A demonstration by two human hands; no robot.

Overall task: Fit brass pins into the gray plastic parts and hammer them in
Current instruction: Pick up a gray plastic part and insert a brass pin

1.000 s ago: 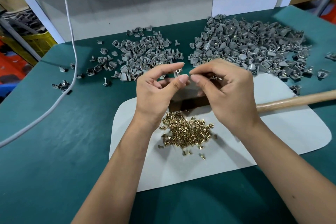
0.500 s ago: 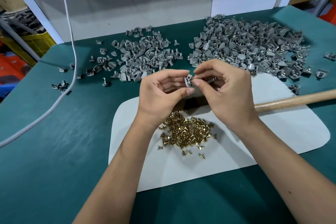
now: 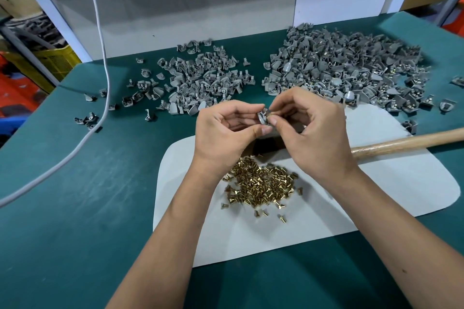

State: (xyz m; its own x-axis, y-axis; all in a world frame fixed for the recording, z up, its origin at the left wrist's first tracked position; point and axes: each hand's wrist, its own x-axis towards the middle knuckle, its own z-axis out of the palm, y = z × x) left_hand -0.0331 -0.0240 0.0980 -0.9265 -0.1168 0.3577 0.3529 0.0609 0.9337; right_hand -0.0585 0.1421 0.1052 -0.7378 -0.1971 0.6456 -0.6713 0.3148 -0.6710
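While your left hand pinches one gray part above the mat and your right hand pinches something tiny against it — likely a pin — the hammer lies untouched. Judging by the brass pins and the left pile still unpinned, plenty remains — the right pile shows brass.

Left hand: raised, fingers curled, thumb and forefinger pinched together.
Right hand: raised, fingertips met the left's.
Forearms: bare, angled inward.
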